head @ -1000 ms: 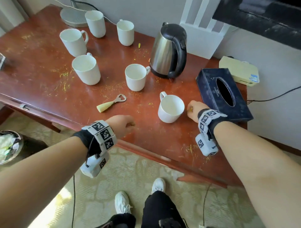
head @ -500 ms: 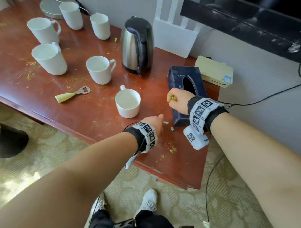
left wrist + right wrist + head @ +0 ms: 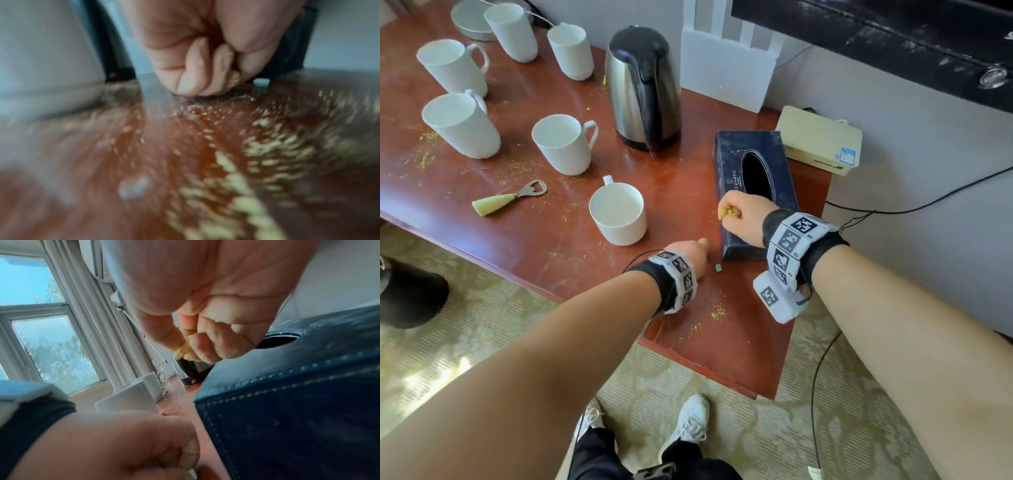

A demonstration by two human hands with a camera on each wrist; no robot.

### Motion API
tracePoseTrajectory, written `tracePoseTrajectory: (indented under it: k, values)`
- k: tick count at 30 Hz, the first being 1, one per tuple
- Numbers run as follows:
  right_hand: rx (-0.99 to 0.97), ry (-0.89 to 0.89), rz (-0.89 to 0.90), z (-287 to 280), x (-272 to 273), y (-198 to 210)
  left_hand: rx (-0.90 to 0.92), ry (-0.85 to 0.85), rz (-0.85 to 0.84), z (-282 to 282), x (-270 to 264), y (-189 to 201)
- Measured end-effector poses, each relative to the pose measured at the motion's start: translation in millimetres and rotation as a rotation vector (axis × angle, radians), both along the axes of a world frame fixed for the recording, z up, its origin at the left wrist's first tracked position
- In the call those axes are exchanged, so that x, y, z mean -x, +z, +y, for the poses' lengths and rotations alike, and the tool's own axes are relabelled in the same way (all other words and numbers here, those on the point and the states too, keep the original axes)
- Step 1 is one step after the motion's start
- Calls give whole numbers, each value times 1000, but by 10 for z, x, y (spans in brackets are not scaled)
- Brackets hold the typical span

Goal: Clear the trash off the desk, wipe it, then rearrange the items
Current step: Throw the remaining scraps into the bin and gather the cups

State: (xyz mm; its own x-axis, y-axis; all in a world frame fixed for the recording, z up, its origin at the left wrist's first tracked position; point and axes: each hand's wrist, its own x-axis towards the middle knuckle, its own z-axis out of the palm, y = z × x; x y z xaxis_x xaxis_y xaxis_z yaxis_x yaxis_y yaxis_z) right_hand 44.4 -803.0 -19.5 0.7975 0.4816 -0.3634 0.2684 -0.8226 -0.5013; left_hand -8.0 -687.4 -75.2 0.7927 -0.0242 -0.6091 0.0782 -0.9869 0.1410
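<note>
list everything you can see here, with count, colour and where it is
mugs: six, white, spread over the desk's left and middle
kettle: one, steel and black, back of desk
tissue box: one, dark blue, right end of desk
bottle opener: one, cream handle, front left
green bit: one, green, on desk in front of the tissue box
crumbs: many, yellow, scattered over the desk
desk: one, red-brown wood
beige box: one, behind the tissue box
plate: one, grey, far left corner
left hand: fingers curled, tips on the desk near the green bit
right hand: pinches a yellow scrap above the tissue box
</note>
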Motion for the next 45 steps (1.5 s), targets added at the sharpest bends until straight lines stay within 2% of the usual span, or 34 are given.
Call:
tracePoseTrajectory:
  k: [2, 5, 7, 11, 13, 22, 24, 28, 32, 36, 45]
  values:
    - [-37, -21, 1, 8, 0, -15, 147, 142, 2, 145, 34, -46]
    - [-69, -18, 27, 44, -8, -25, 546, 495, 49, 364, 128, -70]
    - [-87, -7, 52, 71, -12, -32, 713, 629, 100, 449, 177, -34]
    - [-102, 31, 78, 117, -23, -49, 749, 553, 73, 494, 238, 24]
    - [-108, 21, 102, 132, -23, -78, 795, 575, 88, 500, 248, 21]
    - [-300, -171, 302, 254, -59, -150, 972, 1031, 203, 412, 198, 13]
    - [-334, -206, 317, 252, -98, -167, 908, 906, 154, 360, 177, 14]
    - [-347, -213, 292, 218, -156, -181, 431, 333, -108, 147, 155, -22]
    - [-323, -193, 270, 185, -170, -186, 214, 22, -69, -9, 142, -56]
    - [-306, -163, 252, 215, -170, -186, 108, -60, -44, -97, 122, -13]
    - [-284, -132, 239, 272, -172, -155, 89, 18, -33, -111, 105, 6]
